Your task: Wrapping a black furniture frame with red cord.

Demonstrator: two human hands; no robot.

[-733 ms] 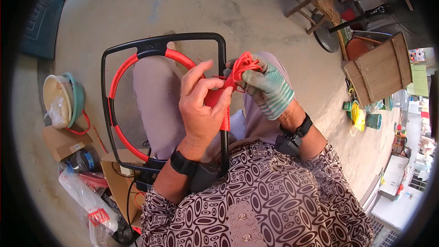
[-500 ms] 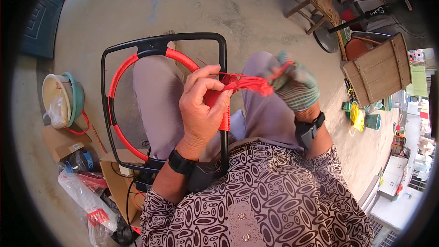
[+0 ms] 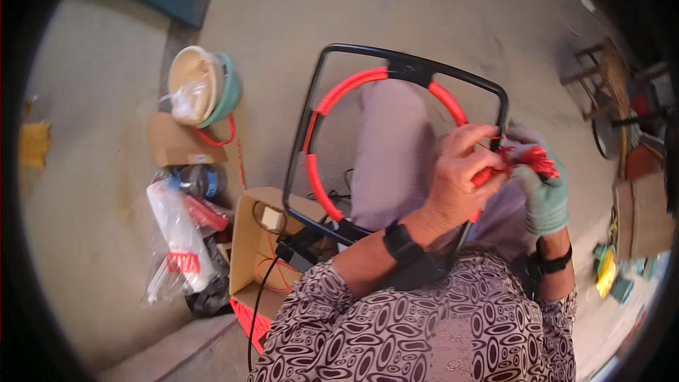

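The gloved right hand (image 3: 546,198) grips the red cord bundle (image 3: 536,163) in curled fingers, beside the right edge of the black frame (image 3: 410,68). The bare left hand (image 3: 456,178) pinches the bundle's left end

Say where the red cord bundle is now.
In the head view, the red cord bundle is right of centre, in the gloved right hand, beside the bare left hand and near the black frame.
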